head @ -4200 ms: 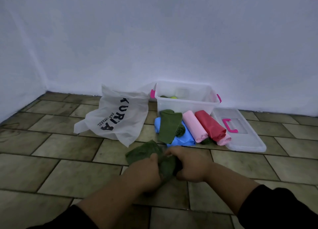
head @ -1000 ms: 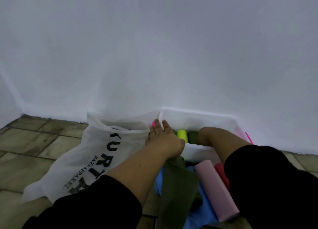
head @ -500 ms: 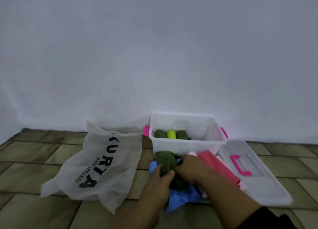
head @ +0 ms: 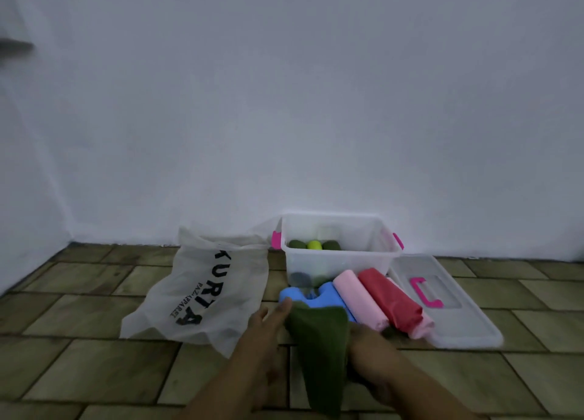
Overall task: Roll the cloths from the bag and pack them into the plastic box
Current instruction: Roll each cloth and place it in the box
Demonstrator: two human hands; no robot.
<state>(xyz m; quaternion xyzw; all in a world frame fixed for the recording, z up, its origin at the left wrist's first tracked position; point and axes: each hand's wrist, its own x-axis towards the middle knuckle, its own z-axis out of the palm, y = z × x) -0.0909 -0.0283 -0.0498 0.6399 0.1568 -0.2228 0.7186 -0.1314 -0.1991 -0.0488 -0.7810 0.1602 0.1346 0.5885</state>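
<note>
hands flank a limp dark green cloth (head: 319, 340), left hand (head: 268, 325) straight-fingered, right hand (head: 368, 344) gripping its fold.

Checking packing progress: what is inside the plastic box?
Three rolled cloths: a dark green roll, a yellow-green roll, a second dark green roll. The plastic box's cloudy front wall blurs whatever lies lower.

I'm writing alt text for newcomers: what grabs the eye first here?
A dark green cloth spread between the left hand and right hand, low centre. Behind it, a pink roll and a red roll lie before the clear plastic box, the white lettered bag to its left.
</note>
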